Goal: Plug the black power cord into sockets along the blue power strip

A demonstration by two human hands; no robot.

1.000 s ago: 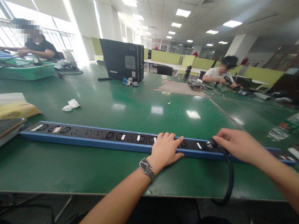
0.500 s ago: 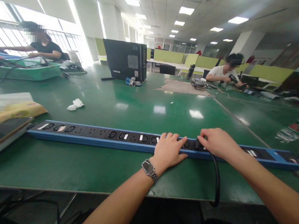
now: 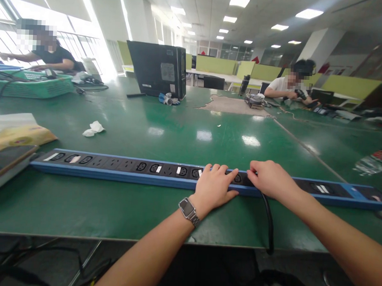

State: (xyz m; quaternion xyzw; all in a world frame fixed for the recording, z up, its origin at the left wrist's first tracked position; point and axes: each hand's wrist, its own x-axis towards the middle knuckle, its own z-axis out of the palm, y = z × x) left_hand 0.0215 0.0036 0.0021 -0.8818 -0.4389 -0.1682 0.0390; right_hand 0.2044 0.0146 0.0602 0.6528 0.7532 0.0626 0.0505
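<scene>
A long blue power strip [image 3: 113,178] with a black socket face lies across the near part of the green table. My left hand [image 3: 212,185] rests on it right of the middle, fingers spread over the sockets and thumb along the near edge. Just to the right, my right hand [image 3: 268,178] is closed at the socket face. It pinches the plug of a black power cord [image 3: 269,222], which curves down over the table's front edge. The fingers hide most of the plug, so I cannot tell how deep it sits in a socket.
A tablet-like slab [image 3: 9,166] and yellow packaging [image 3: 29,137] lie by the strip's left end. Crumpled tissue [image 3: 94,129], gloves [image 3: 169,99], a black computer case [image 3: 156,70] and a green basket [image 3: 31,87] stand farther back. Two people sit across the table.
My right hand has moved slightly left, closer to my left hand, and the plug is more covered. The cord has shifted left with it. The whole view has tilted down a little.
</scene>
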